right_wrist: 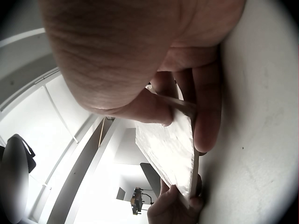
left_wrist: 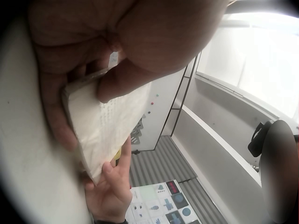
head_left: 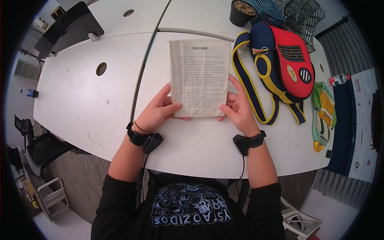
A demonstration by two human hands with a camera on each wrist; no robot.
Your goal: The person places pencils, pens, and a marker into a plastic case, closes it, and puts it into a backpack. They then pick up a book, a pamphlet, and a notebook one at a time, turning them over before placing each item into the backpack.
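A worn book (head_left: 200, 76) shows a page of printed text, with its heading at the far end. My left hand (head_left: 162, 106) grips the lower left corner, thumb on the page and fingers underneath. The lower right corner is held the same way by my right hand (head_left: 238, 108). In the left wrist view the book (left_wrist: 112, 121) lies between thumb and fingers, its near edge tilted up over the table. The right wrist view shows the book's pale face (right_wrist: 168, 144) and its thin edge, with fingertips behind it.
Right of the book lies a red and navy backpack (head_left: 286, 64) with yellow-edged straps. Behind it stand a dark pot (head_left: 242, 14) and plastic baskets (head_left: 268, 14). A green and yellow cloth item (head_left: 324, 112) and a bottle (head_left: 339, 80) are at the right edge. The white table (head_left: 100, 100) has cable holes.
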